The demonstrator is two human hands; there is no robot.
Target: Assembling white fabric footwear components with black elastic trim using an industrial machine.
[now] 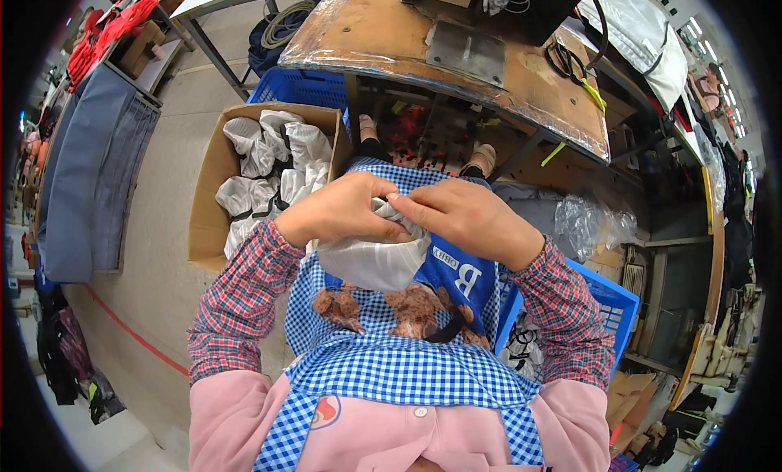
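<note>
A white, faintly striped fabric piece (pixel 376 260) is bunched up above my lap, against the blue checked apron (pixel 407 350). My left hand (pixel 346 207) closes on its upper edge, thumb and fingers curled round the gathered cloth. From the other side my right hand (pixel 468 218) pinches the same edge, its thumb and forefinger meeting the left fingers. The inside of the fabric is mostly hidden by the hands. A cardboard box (pixel 206 219) just left of my hands holds several similar white fabric pieces (pixel 254 150) with dark strips.
A worn wooden table (pixel 366 34) stands ahead, with a metal plate (pixel 467 52) on top. Behind the box sits a blue crate (pixel 297 89). Another blue crate (pixel 607 297) with white pieces is by my right elbow. Clear plastic (pixel 582 223) lies under the table's right side.
</note>
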